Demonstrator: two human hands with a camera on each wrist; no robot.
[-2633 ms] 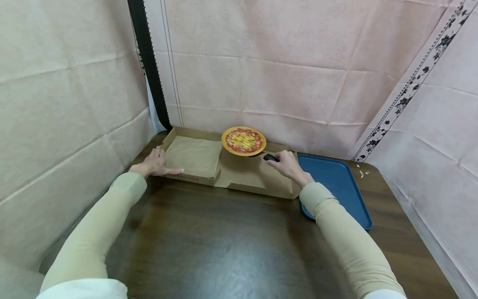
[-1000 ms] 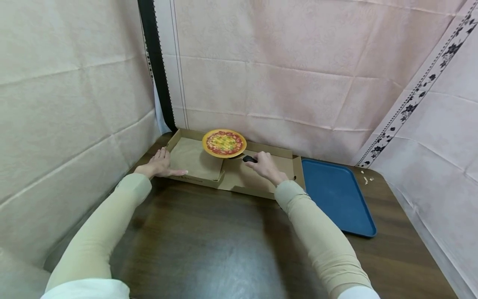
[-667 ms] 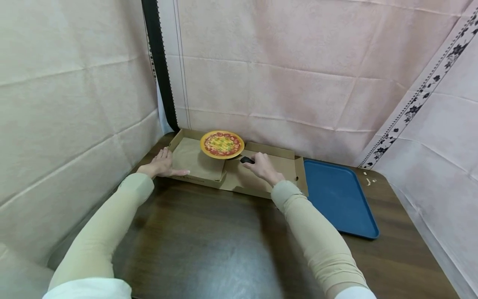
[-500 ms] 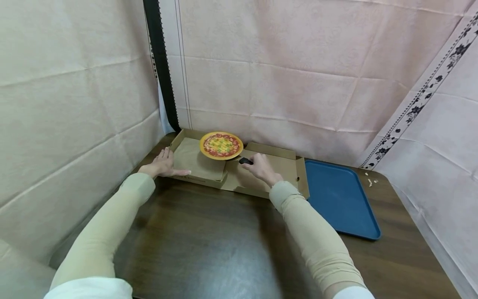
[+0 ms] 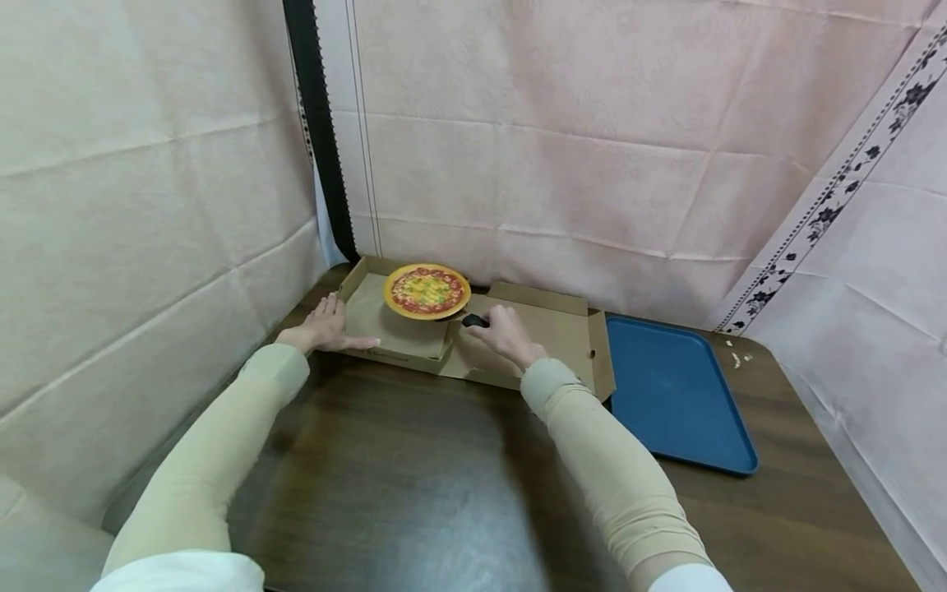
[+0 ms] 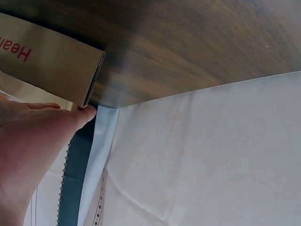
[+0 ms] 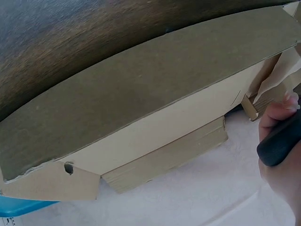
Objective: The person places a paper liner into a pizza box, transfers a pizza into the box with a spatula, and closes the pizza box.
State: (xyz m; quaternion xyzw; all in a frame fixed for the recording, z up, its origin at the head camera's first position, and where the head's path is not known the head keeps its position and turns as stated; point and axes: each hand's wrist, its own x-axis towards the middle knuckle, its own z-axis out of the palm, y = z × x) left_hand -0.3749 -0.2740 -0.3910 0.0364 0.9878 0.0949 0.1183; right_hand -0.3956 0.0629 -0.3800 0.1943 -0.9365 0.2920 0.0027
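In the head view, a pizza [image 5: 427, 292] with a yellow rim sits level over the paper-lined base of an open cardboard pizza box [image 5: 407, 360]. My right hand [image 5: 505, 335] grips the black handle [image 5: 475, 321] of a spatula, whose blade is hidden beneath the pizza. The same handle [image 7: 277, 143] shows in the fist at the right wrist view's edge. With fingers straight and thumb spread along the front, my left hand [image 5: 320, 326] rests at the box's left corner. The left wrist view shows that hand [image 6: 37, 136] against the box wall [image 6: 56, 66].
The box lid [image 5: 543, 316] lies opened flat to the right. Beside it is a blue tray [image 5: 676, 395], with small pale scraps [image 5: 736, 360] behind it at the table's [image 5: 414, 477] far right. Cloth walls [image 5: 577, 148] stand close at the back and both sides.
The right hand has carried the pizza on the spatula leftward, from over the lid joint to over the box's lined base, and slightly lower. The left hand has kept its place at the box corner.
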